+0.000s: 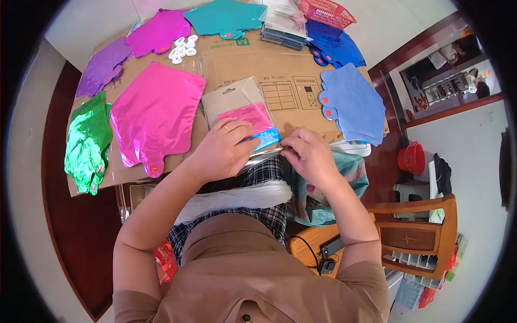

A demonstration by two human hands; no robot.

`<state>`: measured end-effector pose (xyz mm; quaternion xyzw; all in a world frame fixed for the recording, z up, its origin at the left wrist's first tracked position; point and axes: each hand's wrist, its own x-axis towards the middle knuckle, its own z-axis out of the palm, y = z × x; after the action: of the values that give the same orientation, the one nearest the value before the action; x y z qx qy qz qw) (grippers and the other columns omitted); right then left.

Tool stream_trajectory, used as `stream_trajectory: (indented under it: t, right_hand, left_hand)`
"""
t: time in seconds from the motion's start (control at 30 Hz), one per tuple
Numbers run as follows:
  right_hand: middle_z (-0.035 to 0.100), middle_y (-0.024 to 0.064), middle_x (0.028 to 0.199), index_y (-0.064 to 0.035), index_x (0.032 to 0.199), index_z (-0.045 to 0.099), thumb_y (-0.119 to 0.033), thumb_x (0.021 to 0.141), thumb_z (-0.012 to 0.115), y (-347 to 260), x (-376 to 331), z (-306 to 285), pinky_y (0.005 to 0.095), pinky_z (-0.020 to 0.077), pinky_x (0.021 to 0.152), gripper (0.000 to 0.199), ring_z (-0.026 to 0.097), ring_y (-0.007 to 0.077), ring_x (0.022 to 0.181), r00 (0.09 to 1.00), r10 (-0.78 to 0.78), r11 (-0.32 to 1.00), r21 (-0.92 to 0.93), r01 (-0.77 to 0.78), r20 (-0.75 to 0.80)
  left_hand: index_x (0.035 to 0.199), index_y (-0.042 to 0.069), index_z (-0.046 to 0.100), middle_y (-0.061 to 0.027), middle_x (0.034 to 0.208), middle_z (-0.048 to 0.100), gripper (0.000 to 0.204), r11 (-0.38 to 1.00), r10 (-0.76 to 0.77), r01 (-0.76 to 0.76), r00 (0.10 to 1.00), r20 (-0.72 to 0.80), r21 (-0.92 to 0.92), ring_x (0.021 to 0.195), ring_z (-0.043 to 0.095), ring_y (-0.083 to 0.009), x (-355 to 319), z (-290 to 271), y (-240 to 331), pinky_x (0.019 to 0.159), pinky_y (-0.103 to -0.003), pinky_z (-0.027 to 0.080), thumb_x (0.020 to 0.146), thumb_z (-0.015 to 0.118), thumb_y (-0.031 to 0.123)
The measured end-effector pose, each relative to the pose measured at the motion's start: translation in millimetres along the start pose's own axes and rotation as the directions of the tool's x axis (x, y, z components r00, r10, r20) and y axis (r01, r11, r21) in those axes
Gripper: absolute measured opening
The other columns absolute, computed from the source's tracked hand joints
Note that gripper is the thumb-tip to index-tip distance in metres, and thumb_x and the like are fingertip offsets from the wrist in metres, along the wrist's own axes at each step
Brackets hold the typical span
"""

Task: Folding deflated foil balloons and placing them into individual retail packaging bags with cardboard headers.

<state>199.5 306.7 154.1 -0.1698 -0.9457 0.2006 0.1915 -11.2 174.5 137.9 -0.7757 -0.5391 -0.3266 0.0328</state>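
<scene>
A clear plastic packet [219,102] with a hang hole at its top lies at the near edge of the cardboard. Inside it are a pink paper [240,114] and a blue strip [269,139]. My left hand [229,148] has curled fingers gripping the packet's near left side, with a ring on one finger. At the near right corner, my right hand [311,156] pinches the packet's edge between thumb and fingers. A flat pink foil balloon [156,113] lies to the left of the packet.
Stacks of flat foil balloons ring the cardboard [231,62]: green [86,142], purple [105,67], teal [223,19], light blue [355,105]. Small white rings [183,49], packets [283,36] and a red basket [328,13] sit farther back. White strands [242,196] cross my lap.
</scene>
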Motion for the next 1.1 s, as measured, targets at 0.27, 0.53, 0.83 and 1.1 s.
stream_trajectory:
  t: [0.27,0.53,0.83,1.1]
  right_hand:
    - [0.057,0.0094,0.082,-0.0055,0.084,0.066,-0.008,0.071,0.072,-10.2,6.3,-3.7,0.0413,0.0483,0.073,0.015,0.059,0.0310,0.080,0.999,0.033,0.998,-0.048,-0.031,0.027]
    - [0.055,0.0088,0.079,-0.0060,0.079,0.064,-0.009,0.073,0.067,-3.7,14.0,-9.6,0.0399,0.0448,0.072,0.007,0.058,0.0287,0.080,0.988,-0.145,0.973,-0.173,0.153,0.059]
    - [0.052,0.0080,0.074,-0.0061,0.071,0.058,-0.010,0.072,0.061,2.2,18.0,-10.6,0.0388,0.0435,0.072,0.005,0.056,0.0267,0.077,0.964,-0.224,0.944,-0.216,0.251,0.139]
    - [0.053,0.0082,0.074,-0.0055,0.072,0.056,-0.009,0.071,0.060,1.3,9.8,-8.5,0.0371,0.0433,0.071,0.005,0.055,0.0258,0.073,0.946,-0.318,0.913,-0.251,0.323,0.063]
  left_hand:
    - [0.100,0.004,0.066,-0.0107,0.103,0.060,0.030,1.000,0.001,-0.001,1.000,0.002,-0.009,0.103,0.057,-0.0290,-1.1,0.5,-0.1,0.092,-0.044,0.045,0.070,0.069,0.007]
    - [0.101,0.004,0.067,-0.0112,0.104,0.060,0.031,1.000,0.010,-0.010,1.000,-0.003,-0.021,0.103,0.057,-0.0291,-1.3,0.0,-2.0,0.093,-0.044,0.044,0.070,0.068,0.007]
    - [0.101,0.005,0.068,-0.0112,0.107,0.061,0.030,1.000,0.011,-0.011,1.000,0.027,-0.024,0.105,0.057,-0.0292,-0.6,-0.1,-0.5,0.096,-0.044,0.044,0.071,0.068,0.007]
    - [0.101,0.004,0.067,-0.0121,0.107,0.061,0.032,0.999,0.004,-0.003,1.000,0.018,-0.038,0.105,0.058,-0.0297,-0.8,1.6,-1.3,0.096,-0.044,0.045,0.070,0.068,0.006]
